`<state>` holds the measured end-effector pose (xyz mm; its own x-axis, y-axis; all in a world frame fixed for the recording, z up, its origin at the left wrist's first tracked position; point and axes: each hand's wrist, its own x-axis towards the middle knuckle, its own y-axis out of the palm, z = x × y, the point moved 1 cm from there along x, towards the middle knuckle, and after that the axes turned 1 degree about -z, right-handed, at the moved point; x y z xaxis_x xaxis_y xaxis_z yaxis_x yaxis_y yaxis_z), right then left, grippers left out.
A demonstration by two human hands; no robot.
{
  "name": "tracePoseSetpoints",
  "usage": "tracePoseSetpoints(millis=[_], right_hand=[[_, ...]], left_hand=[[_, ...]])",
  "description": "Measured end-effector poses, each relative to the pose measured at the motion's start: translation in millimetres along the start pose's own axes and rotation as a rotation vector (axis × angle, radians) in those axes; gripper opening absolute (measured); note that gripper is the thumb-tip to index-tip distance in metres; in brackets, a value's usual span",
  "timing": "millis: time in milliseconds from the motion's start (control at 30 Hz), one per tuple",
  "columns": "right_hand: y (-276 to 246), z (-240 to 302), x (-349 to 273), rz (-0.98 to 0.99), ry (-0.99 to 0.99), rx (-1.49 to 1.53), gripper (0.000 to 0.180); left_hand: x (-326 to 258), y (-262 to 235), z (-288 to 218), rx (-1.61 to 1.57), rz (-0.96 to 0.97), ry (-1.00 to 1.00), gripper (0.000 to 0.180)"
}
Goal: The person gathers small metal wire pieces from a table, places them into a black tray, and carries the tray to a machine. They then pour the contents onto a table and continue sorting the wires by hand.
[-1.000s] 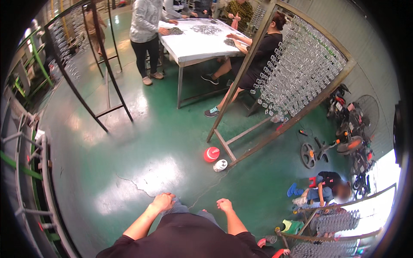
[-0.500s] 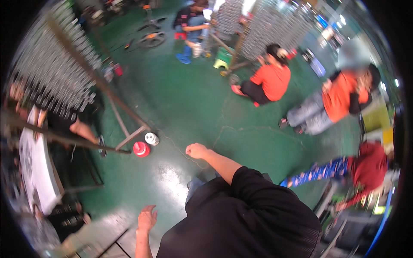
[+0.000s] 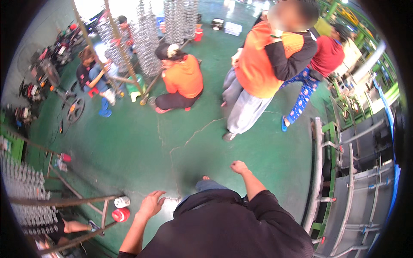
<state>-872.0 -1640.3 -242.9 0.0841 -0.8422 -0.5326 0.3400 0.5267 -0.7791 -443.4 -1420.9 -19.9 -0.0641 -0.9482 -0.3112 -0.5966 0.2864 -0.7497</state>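
My left hand (image 3: 150, 204) hangs with fingers apart above the green floor (image 3: 142, 146) and holds nothing. A red cup (image 3: 121, 214) and a white cup (image 3: 122, 201) lie on the floor just left of it, beside a metal rack frame (image 3: 64, 201). My right hand (image 3: 238, 167) is out in front of my dark shirt, loosely curled, with nothing in it. My foot shows between the two hands.
A person in orange and grey stands ahead (image 3: 262, 73). Another in orange crouches on the floor (image 3: 180, 81) by racks of hanging metal parts (image 3: 146, 38). More people are at the left and right. Grey metal machinery with railings (image 3: 344, 180) lines the right side.
The view has swung round: the standing and crouching people now lie ahead, and the rack with the two cups has moved to my lower left. Both arms have swung with the turn.
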Motion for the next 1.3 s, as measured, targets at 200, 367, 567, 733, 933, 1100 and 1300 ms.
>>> tracePoseSetpoints(millis=[200, 367, 567, 733, 933, 1100, 1300], right_hand=[[-63.6, -150.9, -8.8, -0.089, 0.453, 0.277, 0.024], [-41.4, -175.1, -7.6, -0.247, 0.426, 0.453, 0.024], [-29.1, -217.0, -16.4, 0.032, 0.343, 0.394, 0.026], [-72.7, -352.7, 23.0, 0.154, 0.5, 0.472, 0.027], [-210.5, -502.8, 84.5, 0.006, 0.43, 0.221, 0.026], [-346.2, -501.6, 241.5, -0.266, 0.39, 0.508, 0.029], [-505.1, -459.2, 432.6, -0.198, -0.02, 0.581, 0.028]], left_hand=[[105.7, 21.9, -74.8, -0.095, 0.127, 0.174, 0.031], [170.2, 56.5, -109.3, 0.041, 0.421, 0.294, 0.032], [271.8, 112.7, -168.3, 0.026, 0.456, 0.465, 0.032], [368.5, 218.8, -161.8, 0.157, 0.42, 0.206, 0.026], [404.8, 307.7, -156.6, 0.142, 0.73, -0.099, 0.032], [482.7, 388.2, -243.9, 0.113, 0.654, -0.412, 0.03], [692.6, 467.9, -307.0, 0.109, 0.821, -0.341, 0.04]])
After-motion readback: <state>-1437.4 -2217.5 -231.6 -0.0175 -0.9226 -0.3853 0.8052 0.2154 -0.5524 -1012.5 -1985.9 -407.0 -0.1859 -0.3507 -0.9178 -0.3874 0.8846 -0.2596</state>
